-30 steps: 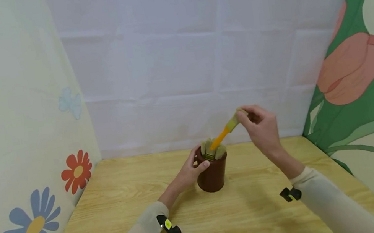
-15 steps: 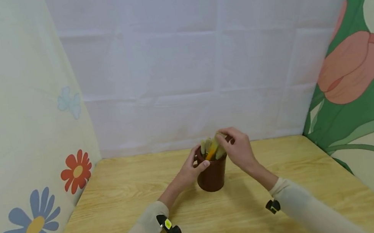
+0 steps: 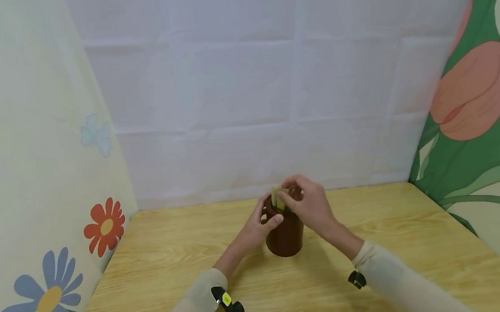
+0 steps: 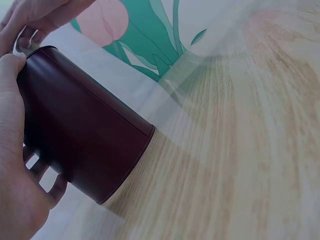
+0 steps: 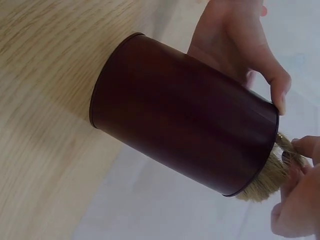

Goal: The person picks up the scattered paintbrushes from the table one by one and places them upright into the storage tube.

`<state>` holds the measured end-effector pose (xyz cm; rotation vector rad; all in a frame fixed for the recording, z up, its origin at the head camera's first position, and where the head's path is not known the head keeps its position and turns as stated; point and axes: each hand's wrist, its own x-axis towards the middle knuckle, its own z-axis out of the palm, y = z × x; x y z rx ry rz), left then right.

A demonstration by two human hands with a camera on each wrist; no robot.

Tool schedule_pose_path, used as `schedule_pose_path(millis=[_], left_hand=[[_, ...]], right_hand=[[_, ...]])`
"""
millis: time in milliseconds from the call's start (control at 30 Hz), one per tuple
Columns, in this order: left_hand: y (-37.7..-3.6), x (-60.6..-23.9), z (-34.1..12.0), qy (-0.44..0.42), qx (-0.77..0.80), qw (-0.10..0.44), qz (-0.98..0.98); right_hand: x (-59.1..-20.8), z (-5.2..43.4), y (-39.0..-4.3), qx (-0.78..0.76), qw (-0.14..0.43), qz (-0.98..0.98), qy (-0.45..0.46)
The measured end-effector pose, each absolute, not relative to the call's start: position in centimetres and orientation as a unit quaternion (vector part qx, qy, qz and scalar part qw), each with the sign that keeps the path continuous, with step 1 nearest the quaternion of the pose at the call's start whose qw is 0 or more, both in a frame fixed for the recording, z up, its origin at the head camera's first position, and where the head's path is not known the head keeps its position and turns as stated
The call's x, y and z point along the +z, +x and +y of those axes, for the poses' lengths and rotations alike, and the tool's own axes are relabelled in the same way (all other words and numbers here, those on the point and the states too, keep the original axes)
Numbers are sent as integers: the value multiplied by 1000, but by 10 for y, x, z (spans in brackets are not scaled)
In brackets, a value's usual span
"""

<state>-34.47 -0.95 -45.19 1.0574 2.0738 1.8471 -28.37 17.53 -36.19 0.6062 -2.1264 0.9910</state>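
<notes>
A dark brown round cup point(image 3: 284, 237) stands upright on the table, its wall filling much of both wrist views. My left hand point(image 3: 251, 233) grips it from the left, thumb at the rim and fingers round the far side. Several paintbrushes point(image 5: 262, 182) stand in the cup, bristles up. Over the mouth, my right hand point(image 3: 312, 205) pinches a paintbrush point(image 5: 286, 145) by its bristle end. That brush's handle is down inside the cup, out of sight. My right fingers also hide part of the other bristles.
The wood-grain table point(image 3: 172, 247) reaches to a white cloth backdrop point(image 3: 234, 101). Flower-printed panels stand at the left point(image 3: 34, 175) and right point(image 3: 486, 160). A small black wrist camera point(image 3: 227, 302) is on my left sleeve, and another black camera point(image 3: 356, 279) on the right.
My right hand has moved left and down to the cup, bringing the paintbrush's orange handle into it. The left hand keeps its grip on the cup.
</notes>
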Motion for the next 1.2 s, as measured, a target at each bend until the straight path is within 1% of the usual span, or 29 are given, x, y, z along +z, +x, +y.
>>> schedule_pose_path(millis=[200, 533, 967, 1200], left_hand=[[-345, -453, -10, 356, 619, 84, 695], [-344, -451, -12, 355, 609, 73, 705], [-348, -457, -15, 351, 614, 78, 703], [-350, -455, -17, 359, 620, 74, 693]], right_hand=[[-366, 173, -282, 360, 362, -828, 231], [-374, 170, -282, 373, 365, -824, 220], [-387, 166, -284, 427, 362, -809, 180], [-390, 163, -287, 468, 344, -798, 163]])
